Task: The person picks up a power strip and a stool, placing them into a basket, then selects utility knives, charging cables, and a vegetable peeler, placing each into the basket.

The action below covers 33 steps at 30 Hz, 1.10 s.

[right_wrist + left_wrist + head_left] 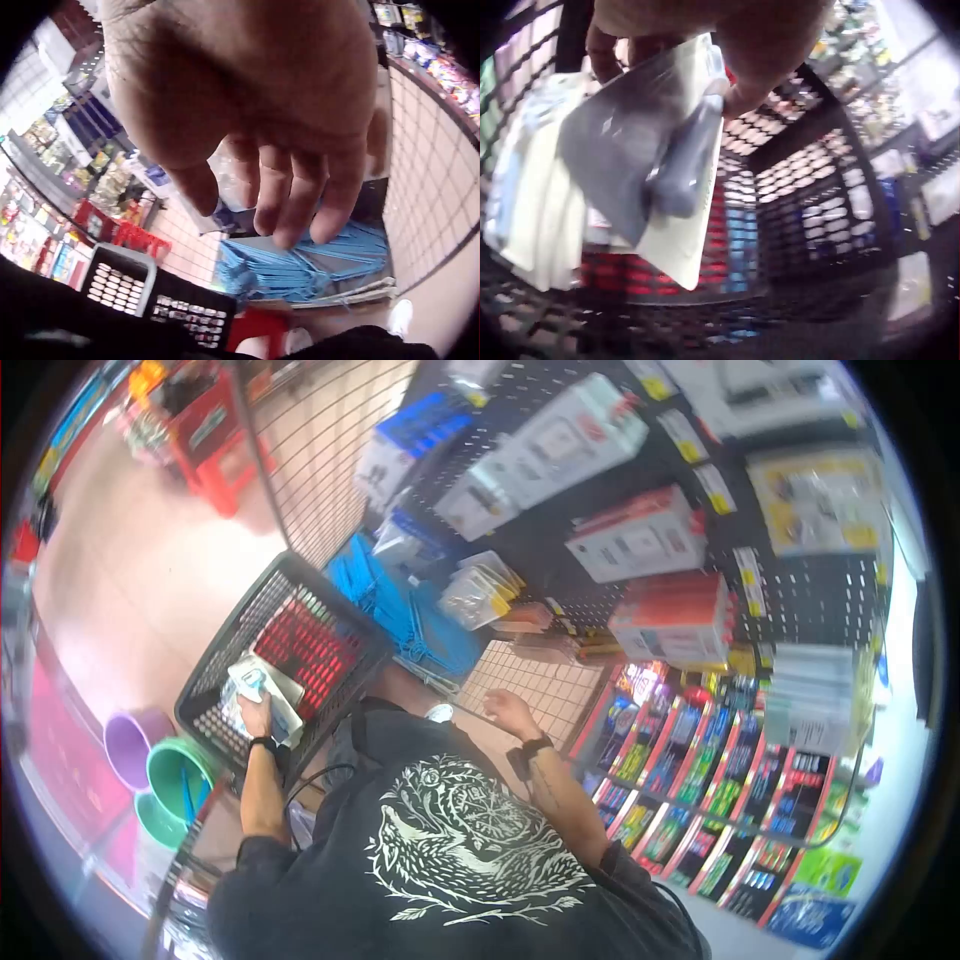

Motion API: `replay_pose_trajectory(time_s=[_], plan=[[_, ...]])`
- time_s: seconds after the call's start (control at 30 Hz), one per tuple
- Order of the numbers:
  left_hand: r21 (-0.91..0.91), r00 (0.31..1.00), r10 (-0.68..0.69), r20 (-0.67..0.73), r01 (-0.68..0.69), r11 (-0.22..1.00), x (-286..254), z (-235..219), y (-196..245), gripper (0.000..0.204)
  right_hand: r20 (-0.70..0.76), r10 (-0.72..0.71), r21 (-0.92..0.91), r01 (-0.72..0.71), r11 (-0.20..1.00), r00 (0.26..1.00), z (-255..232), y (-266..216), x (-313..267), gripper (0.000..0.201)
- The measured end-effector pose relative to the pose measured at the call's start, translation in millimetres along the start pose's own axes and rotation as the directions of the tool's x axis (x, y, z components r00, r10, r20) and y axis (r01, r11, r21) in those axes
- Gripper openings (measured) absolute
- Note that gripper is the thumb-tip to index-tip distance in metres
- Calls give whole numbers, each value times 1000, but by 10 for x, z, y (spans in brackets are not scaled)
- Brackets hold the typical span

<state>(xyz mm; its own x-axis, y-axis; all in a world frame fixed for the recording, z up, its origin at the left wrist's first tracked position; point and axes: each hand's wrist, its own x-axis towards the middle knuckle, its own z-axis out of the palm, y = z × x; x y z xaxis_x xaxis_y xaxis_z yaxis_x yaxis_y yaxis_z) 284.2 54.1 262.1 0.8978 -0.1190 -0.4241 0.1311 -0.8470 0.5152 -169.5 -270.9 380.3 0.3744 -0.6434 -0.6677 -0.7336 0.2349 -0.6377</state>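
Packaged item (656, 150) is pinched by left hand (255, 715) over black basket (225, 650); right hand (510, 710) is held empty, fingers loosely curled.

The left hand (256, 712) holds a pale packet (262, 690) inside the black basket (225, 650), while the right hand (508, 710) hangs empty

The shopping basket (232, 645) is black mesh, with red showing through its grid. The packet (641, 161) in it is white card with a grey tool under clear plastic; in the head view it shows pale blue touches. The shirt (450, 850) is black with a white leafy line design. The hangers (315, 266) are bright blue. One bucket (130, 745) is purple, another (178, 770) is green. The floor (150, 580) is pinkish tile.
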Motion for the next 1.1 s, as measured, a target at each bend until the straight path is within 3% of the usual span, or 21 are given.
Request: replay_pose_trajectory(time_s=[0.07, 0.1, 0.17, 0.23, 0.27, 0.3, 0.43, 0.5, 0.53, 0.57, 0.6, 0.63, 0.7, 0.73, 0.8, 0.83, 0.9, 0.97, 1.03, 1.1], plan=[[-32, 950, 312, 20, -312, 950, -200, -172, 624, 59, 9, -132, -225, 131, 966, 991, 128, -530, -92, 33], [-132, 900, 436, 9, -431, 893, -328, -232, 966, 54, 51, -183, -131, 188, 973, 982, 219, -686, -157, 35], [-380, 794, 598, 106, -523, 763, -764, -443, 1889, 51, 119, -274, 52, 270, 962, 954, 338, -1133, -272, 40], [-476, 554, 794, 251, -644, 599, -1067, -489, 2404, 49, 132, -334, 155, 313, 937, 933, 436, -1640, -522, 42], [-492, 415, 844, 340, -686, 536, -1268, -495, 2657, 51, 194, -432, 366, 343, 865, 881, 436, -1832, -646, 43], [-511, 263, 866, 425, -720, 470, -1489, -494, 2892, 52, 230, -541, 562, 343, 752, 809, 409, -1908, -713, 43], [-496, 30, 888, 458, -821, 283, -2138, -257, 3437, 61, -42, -566, 447, 522, 726, 824, 188, -1701, -624, 41], [-457, 0, 840, 542, -839, 295, -2219, -146, 3610, 59, -142, -527, 368, 538, 758, 838, -89, -1559, -775, 36], [-464, -104, 807, 581, -857, 224, -2256, -130, 3686, 56, -155, -529, 375, 545, 749, 834, -165, -1440, -812, 36], [-476, -203, 760, 617, -865, 156, -2292, -122, 3722, 54, -278, -434, 352, 511, 784, 857, -217, -1283, -826, 33], [-459, -154, 741, 654, -859, 226, -2211, -143, 3713, 46, -397, -331, 332, 470, 818, 856, -207, -1183, -773, 30], [-460, -164, 740, 652, -862, 215, -2164, -107, 3687, 46, -407, -332, 333, 477, 814, 851, -284, -1022, -727, 30], [-422, -214, 728, 651, -900, 113, -1983, -31, 3584, 45, -578, -281, 272, 506, 818, 766, -374, -768, -623, 27], [-417, -218, 720, 659, -902, 109, -1974, -63, 3561, 45, -581, -274, 283, 506, 815, 766, -432, -793, -667, 27], [-375, -88, 671, 736, -879, 296, -1974, -138, 3489, 41, -640, -321, 161, 531, 832, 698, -579, -850, -702, 26], [-369, -88, 664, 743, -881, 297, -1950, -133, 3417, 41, -641, -313, 172, 528, 832, 701, -610, -804, -633, 26], [-419, 7, 692, 722, -792, 445, -1875, -110, 3298, 39, -609, -260, 229, 480, 847, 749, -655, -744, -423, 26], [-399, 41, 698, 715, -796, 455, -1835, -137, 3219, 37, -623, -268, 199, 480, 854, 735, -688, -740, -290, 26], [-371, 89, 705, 703, -800, 472, -1832, -196, 3158, 36, -666, -334, -38, 417, 908, 667, -746, -873, -290, 26], [-397, 102, 701, 705, -763, 510, -1814, -253, 3105, 35, -659, -359, -42, 445, 895, 661, -738, -919, -227, 26]])
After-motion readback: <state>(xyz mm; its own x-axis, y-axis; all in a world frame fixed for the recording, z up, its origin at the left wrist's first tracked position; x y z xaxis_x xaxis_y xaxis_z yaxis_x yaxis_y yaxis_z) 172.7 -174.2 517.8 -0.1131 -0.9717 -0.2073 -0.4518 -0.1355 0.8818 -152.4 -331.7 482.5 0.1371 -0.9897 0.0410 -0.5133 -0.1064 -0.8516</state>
